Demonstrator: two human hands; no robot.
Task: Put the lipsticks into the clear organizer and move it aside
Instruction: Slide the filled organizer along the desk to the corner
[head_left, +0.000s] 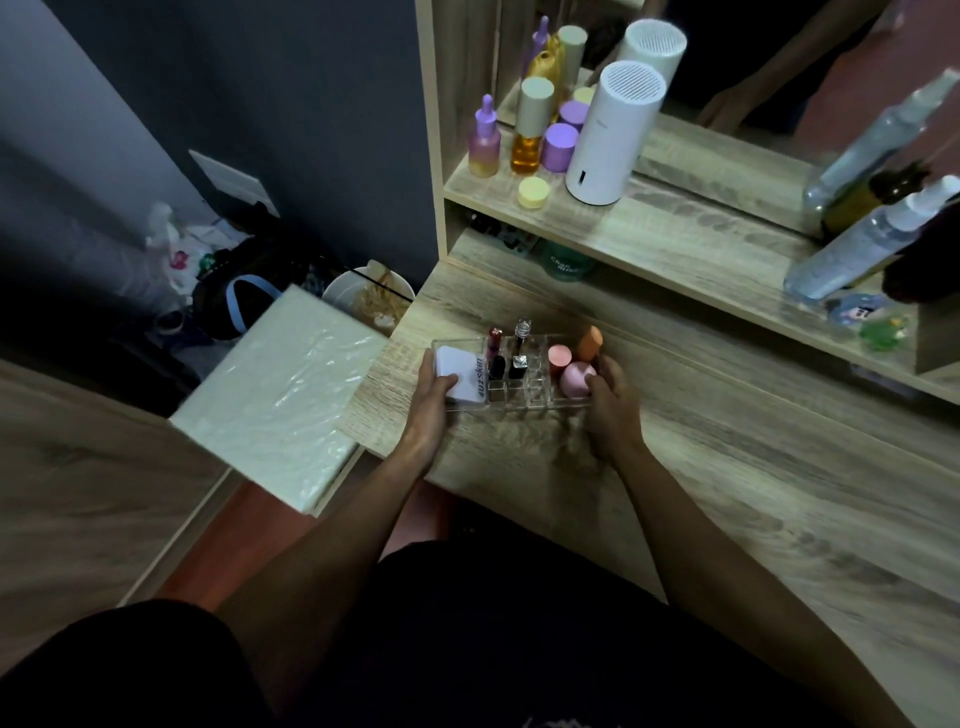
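With four lipsticks (506, 353) already standing in the clear organizer (540, 395) between the hands, the left hand (434, 402) and right hand (610, 400) each clasp an end, so seemingly only shifting it aside remains.

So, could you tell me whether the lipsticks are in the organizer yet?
In: four lipsticks stand upright in the organizer, which both hands grip at its ends.
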